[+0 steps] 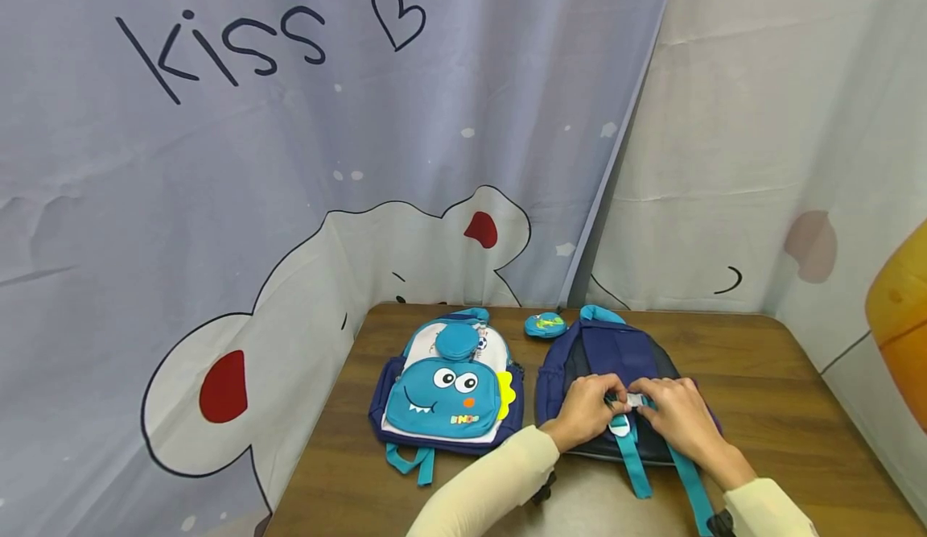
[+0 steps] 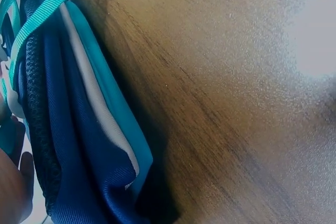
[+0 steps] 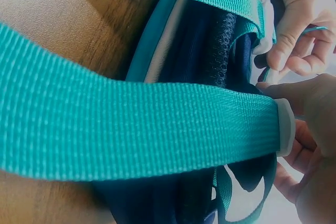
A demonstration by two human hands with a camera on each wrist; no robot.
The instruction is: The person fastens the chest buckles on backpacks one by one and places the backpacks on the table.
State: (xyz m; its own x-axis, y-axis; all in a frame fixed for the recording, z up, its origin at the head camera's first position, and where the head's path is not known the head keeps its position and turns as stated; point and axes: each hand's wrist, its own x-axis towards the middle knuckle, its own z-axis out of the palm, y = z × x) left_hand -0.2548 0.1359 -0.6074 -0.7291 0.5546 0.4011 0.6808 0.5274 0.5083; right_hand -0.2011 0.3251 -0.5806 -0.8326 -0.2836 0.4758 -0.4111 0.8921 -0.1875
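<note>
Left hand (image 1: 588,410) and right hand (image 1: 679,415) pinching at close quarters, above brown desk (image 1: 782,408). Navy backpack (image 1: 615,352) lies back-panel up beneath; cartoon-faced backpack (image 1: 442,410) beside it. Teal straps (image 1: 632,460) trail nearward. Round pouch (image 1: 539,327) behind. White clip (image 1: 634,400) held between both hands' fingertips.

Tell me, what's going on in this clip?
A person is working on a navy backpack that lies with its straps facing up on a wooden table. The left hand and right hand meet at a small white clip, pinching it; whether it's fastened can't be told. A cartoon-faced backpack lies to the left, and a small blue pouch sits behind, neither being touched.
</note>
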